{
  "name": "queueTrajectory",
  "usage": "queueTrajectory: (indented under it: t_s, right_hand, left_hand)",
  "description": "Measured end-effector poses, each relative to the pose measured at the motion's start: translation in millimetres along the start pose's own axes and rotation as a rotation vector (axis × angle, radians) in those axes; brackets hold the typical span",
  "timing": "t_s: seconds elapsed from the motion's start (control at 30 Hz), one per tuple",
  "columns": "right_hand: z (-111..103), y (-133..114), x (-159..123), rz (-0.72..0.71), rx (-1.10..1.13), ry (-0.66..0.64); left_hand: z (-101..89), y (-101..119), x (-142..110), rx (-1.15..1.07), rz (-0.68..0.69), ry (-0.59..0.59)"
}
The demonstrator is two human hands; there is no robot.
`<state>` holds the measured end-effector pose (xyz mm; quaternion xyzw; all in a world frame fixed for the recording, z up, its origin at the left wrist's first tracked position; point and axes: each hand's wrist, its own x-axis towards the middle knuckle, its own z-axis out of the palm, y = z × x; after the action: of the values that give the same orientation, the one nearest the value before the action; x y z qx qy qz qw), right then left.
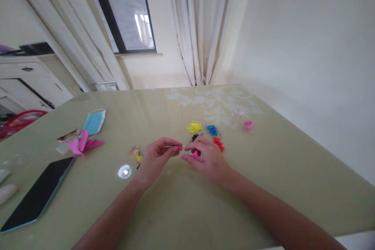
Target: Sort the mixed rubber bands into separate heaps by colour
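Note:
My left hand [156,160] is closed in a pinch, with a bit of pink rubber band [181,148] showing at its fingertips. Just across from it, my right hand [209,159] is curled with thumb and forefinger apart, and I see nothing between them. Pink rubber bands [196,156] lie beneath the right hand, partly hidden. Beyond it are small piles of yellow rubber bands [194,127], blue rubber bands [213,130], red rubber bands [218,144] and black rubber bands [194,136]. A mixed-colour pile [135,152] sits left of my left hand, partly covered by it.
A shiny clear round piece [124,171] lies left of my left wrist. Farther left are a tablet [38,193], a folded pink paper shape [83,144] and a blue face mask [94,122]. A clear cup [236,118] and small pink cup [249,125] stand at back right.

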<state>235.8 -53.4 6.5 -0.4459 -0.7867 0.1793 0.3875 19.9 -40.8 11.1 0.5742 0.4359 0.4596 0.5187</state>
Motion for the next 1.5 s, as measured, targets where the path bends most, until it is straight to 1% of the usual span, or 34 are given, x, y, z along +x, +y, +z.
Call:
queueTrajectory:
  t_s: [0.13,0.23,0.5,0.6,0.73,0.83,0.9,0.93,1.0,1.07,1.1,1.17,1.2,1.27,1.33,1.5]
  right_hand:
    - [3.2,-1.1,-2.0,-0.037,-0.018,0.038]
    - [2.8,-0.4,-1.6,-0.069,-0.01,0.059]
    - [0.4,1.3,-2.5,-0.124,0.015,0.062]
    - [-1.5,1.5,-1.8,-0.127,0.078,0.061]
    - [-8.5,-0.8,0.8,-0.098,0.205,0.043]
    - [-14.6,-2.4,2.8,-0.097,0.265,0.033]
    - [-18.2,-2.4,3.9,-0.104,0.282,0.034]
    - [-19.9,-2.2,4.3,-0.108,0.286,0.038]
    - [-23.5,-1.5,5.2,-0.12,0.287,0.048]
    - [-27.4,-0.7,6.1,-0.13,0.285,0.062]
    - [-29.5,-0.3,6.6,-0.131,0.283,0.067]
    - [-33.9,0.8,7.6,-0.131,0.279,0.081]
    - [-36.1,1.5,8.2,-0.128,0.276,0.09]
    - [-40.4,3.6,9.5,-0.123,0.265,0.093]
    - [-43.9,7.0,10.8,-0.118,0.239,0.06]
    - [-46.2,18.6,11.9,-0.082,0.056,-0.152]
  left_hand:
    - [6.2,2.1,-4.7,-0.034,-0.016,-0.028]
    - [6.3,2.3,-5.6,-0.049,-0.022,-0.019]
    - [5.6,2.7,-5.7,-0.04,-0.053,-0.001]
    - [6.0,3.2,-5.8,-0.06,-0.029,-0.012]
    - [7.2,3.6,-7.6,-0.095,0.01,-0.035]
    - [6.9,1.9,-8.0,-0.073,0.031,-0.048]
    - [4.4,-0.3,-6.6,0.009,0.063,-0.038]
    - [2.1,-1.5,-5.5,0.093,0.087,-0.014]
    - [-4.9,-3.9,-3.0,0.372,0.15,0.066]
    - [-14.0,-6.5,-1.0,0.751,0.194,0.142]
    - [-18.7,-7.8,-0.3,0.931,0.192,0.158]
    - [-26.8,-10.3,0.9,1.191,0.137,0.131]
    - [-29.8,-11.4,1.5,1.26,0.096,0.1]
    - [-33.3,-12.8,3.5,1.3,0.035,0.038]
    - [-34.3,-13.2,5.9,1.287,0.016,0.01]
    - [-32.9,-11.3,9.0,1.265,0.019,0.01]
